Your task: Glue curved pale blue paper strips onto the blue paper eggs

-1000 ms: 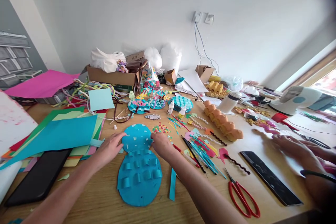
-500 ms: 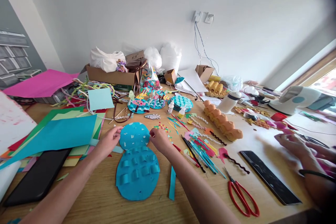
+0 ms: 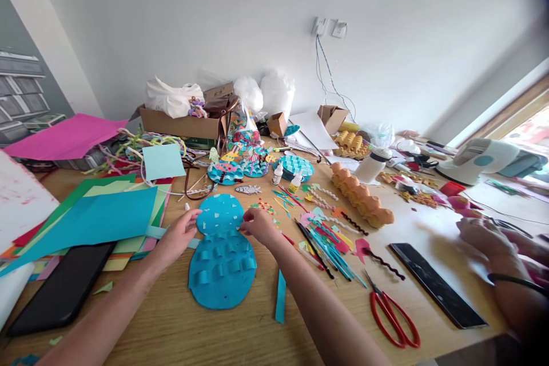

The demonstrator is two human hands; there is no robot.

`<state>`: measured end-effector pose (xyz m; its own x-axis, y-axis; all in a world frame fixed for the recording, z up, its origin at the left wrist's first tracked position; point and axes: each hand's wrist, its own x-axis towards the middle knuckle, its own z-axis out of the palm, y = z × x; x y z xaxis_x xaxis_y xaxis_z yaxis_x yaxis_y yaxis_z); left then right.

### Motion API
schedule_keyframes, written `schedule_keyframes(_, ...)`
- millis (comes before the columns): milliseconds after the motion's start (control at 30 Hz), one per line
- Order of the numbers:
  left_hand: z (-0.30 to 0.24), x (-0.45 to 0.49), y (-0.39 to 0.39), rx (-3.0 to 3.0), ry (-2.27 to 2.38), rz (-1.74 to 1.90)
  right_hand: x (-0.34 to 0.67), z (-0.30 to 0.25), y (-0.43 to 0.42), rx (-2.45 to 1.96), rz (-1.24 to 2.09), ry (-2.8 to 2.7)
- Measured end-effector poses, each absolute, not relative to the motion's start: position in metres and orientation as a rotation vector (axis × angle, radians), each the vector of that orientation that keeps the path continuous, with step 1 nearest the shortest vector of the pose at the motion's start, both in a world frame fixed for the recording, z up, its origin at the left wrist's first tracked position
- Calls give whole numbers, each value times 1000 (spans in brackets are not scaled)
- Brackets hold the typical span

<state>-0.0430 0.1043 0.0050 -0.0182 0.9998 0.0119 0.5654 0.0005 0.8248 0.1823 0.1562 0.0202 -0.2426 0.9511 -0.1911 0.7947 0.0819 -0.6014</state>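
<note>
Two blue paper discs lie on the wooden table in front of me. The smaller disc [image 3: 219, 213], flecked with pale bits, overlaps the far rim of the larger disc [image 3: 222, 267], which carries rows of curled blue strips. My left hand [image 3: 179, 234] pinches the smaller disc's left edge. My right hand [image 3: 257, 223] pinches its right edge. A loose blue paper strip [image 3: 281, 296] lies just right of the larger disc.
Stacked coloured paper sheets [image 3: 94, 217] and a black phone [image 3: 64, 289] lie at left. Red scissors [image 3: 392, 314], a black ruler [image 3: 435, 286], paper strips [image 3: 330, 240] and an egg tray [image 3: 360, 194] lie at right. Another person's hands [image 3: 493, 240] work at far right. Boxes [image 3: 184, 120] stand behind.
The smaller disc has moved slightly away from me, held between both hands. My left hand went from lying flat beside it to pinching its edge. The other person's hands shifted a little.
</note>
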Motion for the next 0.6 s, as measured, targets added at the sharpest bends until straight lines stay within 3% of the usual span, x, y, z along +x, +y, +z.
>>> schedule_keyframes(333,14,-59,72,1564,1688,751,192,29,144,-1737,959,-2120)
schedule_keyframes(600,8,-55,31,1147,1432,804,194,20,144,-1682,1069,-2139)
